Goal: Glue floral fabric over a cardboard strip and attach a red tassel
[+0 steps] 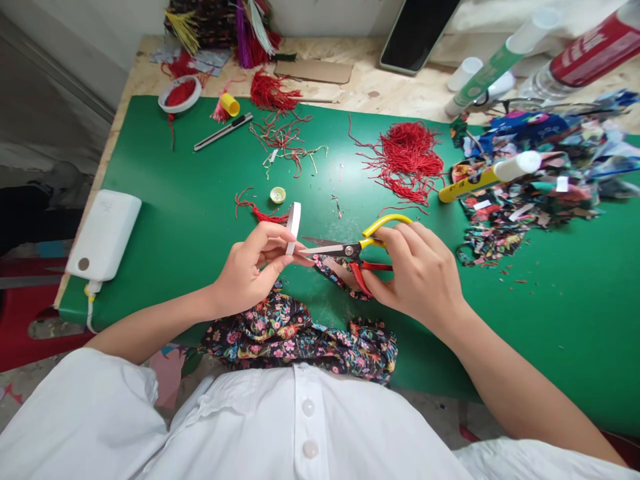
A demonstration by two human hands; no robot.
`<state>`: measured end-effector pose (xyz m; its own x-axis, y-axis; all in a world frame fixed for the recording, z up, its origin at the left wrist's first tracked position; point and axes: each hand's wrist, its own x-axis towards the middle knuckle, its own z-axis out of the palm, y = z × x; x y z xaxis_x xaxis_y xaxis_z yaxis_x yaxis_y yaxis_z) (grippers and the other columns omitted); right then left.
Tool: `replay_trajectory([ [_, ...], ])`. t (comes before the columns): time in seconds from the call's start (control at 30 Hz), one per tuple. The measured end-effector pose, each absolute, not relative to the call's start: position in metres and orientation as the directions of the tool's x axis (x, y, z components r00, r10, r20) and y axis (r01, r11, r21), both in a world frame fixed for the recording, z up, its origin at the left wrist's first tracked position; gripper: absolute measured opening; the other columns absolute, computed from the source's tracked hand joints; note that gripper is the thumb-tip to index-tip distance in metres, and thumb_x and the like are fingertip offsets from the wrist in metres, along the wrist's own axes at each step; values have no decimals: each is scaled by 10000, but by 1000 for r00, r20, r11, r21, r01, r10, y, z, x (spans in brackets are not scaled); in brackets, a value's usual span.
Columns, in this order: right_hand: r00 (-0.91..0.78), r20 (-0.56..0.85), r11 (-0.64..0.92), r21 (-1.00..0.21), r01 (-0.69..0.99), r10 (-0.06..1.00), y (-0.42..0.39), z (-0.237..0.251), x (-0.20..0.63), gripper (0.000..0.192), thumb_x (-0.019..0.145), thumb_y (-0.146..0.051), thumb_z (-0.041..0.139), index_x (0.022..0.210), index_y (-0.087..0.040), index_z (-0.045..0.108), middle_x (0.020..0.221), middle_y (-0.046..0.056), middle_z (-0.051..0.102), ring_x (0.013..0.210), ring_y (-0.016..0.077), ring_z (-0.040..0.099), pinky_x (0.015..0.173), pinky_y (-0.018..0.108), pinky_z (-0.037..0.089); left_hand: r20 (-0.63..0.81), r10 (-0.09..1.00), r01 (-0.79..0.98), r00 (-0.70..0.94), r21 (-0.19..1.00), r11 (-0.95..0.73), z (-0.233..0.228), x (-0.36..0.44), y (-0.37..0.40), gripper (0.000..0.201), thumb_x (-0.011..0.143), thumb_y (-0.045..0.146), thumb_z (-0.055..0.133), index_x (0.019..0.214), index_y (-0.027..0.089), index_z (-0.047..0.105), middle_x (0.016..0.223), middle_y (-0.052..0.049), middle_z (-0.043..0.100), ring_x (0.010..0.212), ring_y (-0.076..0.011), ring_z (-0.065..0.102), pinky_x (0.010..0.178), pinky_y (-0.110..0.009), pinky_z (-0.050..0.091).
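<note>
Upright between the fingers and thumb of my left hand (257, 263) is a narrow white tape roll (295, 223), seen almost edge-on. My right hand (420, 267) grips scissors (350, 250) with one yellow and one red handle. Their blades are parted and point left, the tips at my left fingertips; whether anything lies between the blades I cannot tell. Just below the scissors is a floral fabric loop (343, 277) with a pale inside. Dark floral cloth (300, 337) lies bunched at the table's near edge. Behind the roll is a red tassel (265, 215).
Red cords (407, 160) lie heaped on the green mat (550, 333), left of fabric scraps (535, 200) and a yellow glue stick (487, 177). A utility knife (223, 132) is at the back left. A white power bank (105, 233) sits at the left edge. A phone (417, 33) leans behind.
</note>
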<state>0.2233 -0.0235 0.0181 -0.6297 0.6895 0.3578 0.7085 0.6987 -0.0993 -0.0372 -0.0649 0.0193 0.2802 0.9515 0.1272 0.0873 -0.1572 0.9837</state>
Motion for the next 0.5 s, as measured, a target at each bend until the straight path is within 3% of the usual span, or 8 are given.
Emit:
replay_trajectory([
  [0.17, -645, 367, 709, -58, 703, 670, -25, 18, 222, 228, 875, -337, 541, 1030, -171, 535, 789, 91, 570, 729, 258, 479, 663, 356, 408, 174, 944, 186, 279, 955, -231, 20, -38, -63, 79, 942, 167, 543, 1000, 213, 514, 975, -30, 735, 882, -181, 766, 790, -263, 624],
  [0.33, -669, 375, 729, -25, 684, 641, -25, 17, 221, 228, 898, -349, 548, 1027, -160, 557, 781, 90, 583, 722, 248, 477, 654, 345, 412, 249, 923, 222, 295, 921, -319, 21, -39, -62, 133, 929, 110, 554, 1021, 204, 575, 971, -7, 750, 886, -155, 764, 824, -210, 611],
  [0.5, -693, 382, 750, -1, 661, 611, -23, 16, 225, 229, 908, -348, 561, 1021, -150, 586, 765, 77, 567, 706, 227, 459, 645, 325, 409, 188, 937, 220, 294, 941, -257, 21, -39, -63, 210, 924, 126, 575, 1117, 207, 557, 1031, -14, 754, 835, -151, 769, 767, -191, 622],
])
